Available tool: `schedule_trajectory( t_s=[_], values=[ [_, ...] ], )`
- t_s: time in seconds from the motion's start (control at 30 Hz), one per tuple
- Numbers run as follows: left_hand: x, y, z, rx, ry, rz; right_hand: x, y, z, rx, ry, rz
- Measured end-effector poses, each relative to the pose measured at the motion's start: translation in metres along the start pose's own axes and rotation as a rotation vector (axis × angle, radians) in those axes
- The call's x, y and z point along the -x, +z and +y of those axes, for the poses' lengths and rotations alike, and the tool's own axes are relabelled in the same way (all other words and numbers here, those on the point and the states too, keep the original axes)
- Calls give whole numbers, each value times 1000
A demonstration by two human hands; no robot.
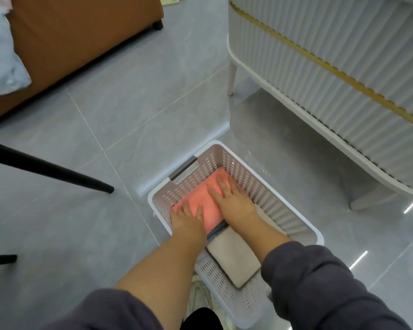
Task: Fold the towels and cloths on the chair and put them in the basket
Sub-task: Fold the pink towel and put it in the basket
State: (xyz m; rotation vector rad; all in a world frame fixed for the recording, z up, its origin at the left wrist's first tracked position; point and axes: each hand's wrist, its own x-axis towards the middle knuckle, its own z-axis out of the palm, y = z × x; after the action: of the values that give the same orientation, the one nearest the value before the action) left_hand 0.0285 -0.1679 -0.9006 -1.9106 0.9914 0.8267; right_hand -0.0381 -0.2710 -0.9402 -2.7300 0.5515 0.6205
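A white perforated plastic basket [260, 184] stands on the grey tiled floor below me. Inside it, at the far end, lies a folded pink towel [202, 198]. My left hand [188, 216] presses flat on the towel's near left corner. My right hand [229, 198] lies flat on its right side, fingers straight. A thin blue-grey cloth edge [216, 231] shows under the pink towel. A folded beige towel [234, 256] lies in the near half of the basket, between my forearms.
A brown chair [81, 36] with a pale blue cloth [3, 58] on it stands at the upper left. Black chair legs [57, 173] cross the left floor. A white ribbed cabinet with gold trim [332, 75] stands on legs at the right. My shoe [199, 298] is beside the basket's near end.
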Motion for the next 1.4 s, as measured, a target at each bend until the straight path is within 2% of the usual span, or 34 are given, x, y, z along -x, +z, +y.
schedule_trajectory(
  t_s=[0.2,0.37,0.47,0.57,0.7,0.8,0.97,1.2,1.4],
  values=[
    [5,-13,-8,-16,2,-51,-1,-19,-3,-50,9,-47],
    [44,-41,-21,-50,-48,-42,37,-50,-2,-432,2,166],
    [87,-62,-39,-16,-34,14,68,-80,-10,-444,1,202],
    [142,-76,-59,50,-29,170,93,-115,-30,-419,-1,290],
    [222,-66,-94,77,-17,532,129,-171,-74,-433,-50,424],
    [290,-42,-132,152,-18,800,161,-214,-119,-441,-143,513],
    [377,37,-202,369,-68,1146,207,-264,-218,-423,-328,590],
    [425,157,-269,728,-258,1226,244,-266,-343,-395,-514,500],
    [416,202,-283,951,-285,1352,240,-232,-391,-480,-505,454]
  ],
)
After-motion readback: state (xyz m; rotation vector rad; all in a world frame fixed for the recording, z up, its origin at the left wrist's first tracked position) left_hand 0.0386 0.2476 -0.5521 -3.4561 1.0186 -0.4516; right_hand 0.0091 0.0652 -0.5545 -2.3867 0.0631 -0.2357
